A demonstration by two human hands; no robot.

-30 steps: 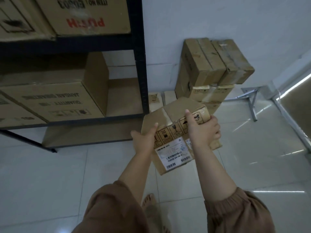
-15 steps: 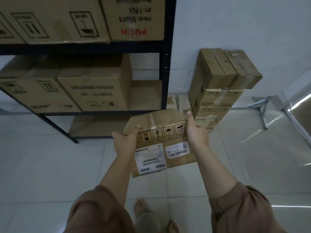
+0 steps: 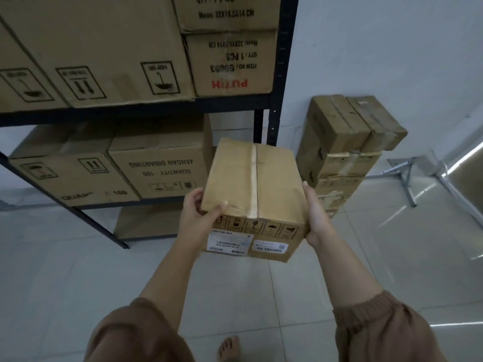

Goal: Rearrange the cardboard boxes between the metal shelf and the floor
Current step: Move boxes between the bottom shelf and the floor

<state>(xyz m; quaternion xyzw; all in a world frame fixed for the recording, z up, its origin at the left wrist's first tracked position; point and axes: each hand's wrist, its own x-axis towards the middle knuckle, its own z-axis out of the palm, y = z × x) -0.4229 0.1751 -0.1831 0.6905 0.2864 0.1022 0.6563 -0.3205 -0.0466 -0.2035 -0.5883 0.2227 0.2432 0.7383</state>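
Metal shelf carrying large brown shelf boxes on two tiers, printed handling symbols facing out. Held box, plain cardboard with taped top seam and white labels on near face, hanging above glossy tiled floor, just before shelf post. Left hand grip clamping near-left corner, thumb lying on top. Right hand grip holding right side. Stack of boxes leaning against wall.

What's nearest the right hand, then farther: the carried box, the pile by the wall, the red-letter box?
1. Carried box: the right hand holds its right side.
2. Pile by the wall: just behind, to the right.
3. Red-letter box: up on the shelf, left.
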